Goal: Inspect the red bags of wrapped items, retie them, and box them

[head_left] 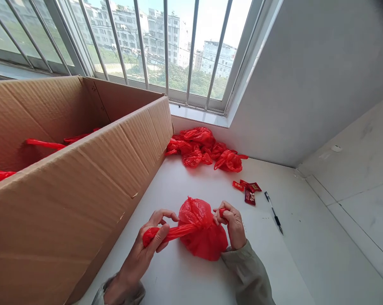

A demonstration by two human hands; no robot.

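Note:
A filled red plastic bag (204, 237) rests on the white table (293, 254) in front of me. My left hand (150, 243) pinches one twisted handle of the bag, stretched out to the left. My right hand (232, 222) grips the other handle at the bag's right side. The two handles cross over the top of the bag. Both wrists show grey-green sleeves.
A large open cardboard box (83, 186) fills the left side, with red bags inside. A pile of tied red bags (204, 148) lies by the window sill. Small red packets (248, 190) and a black pen (274, 213) lie to the right.

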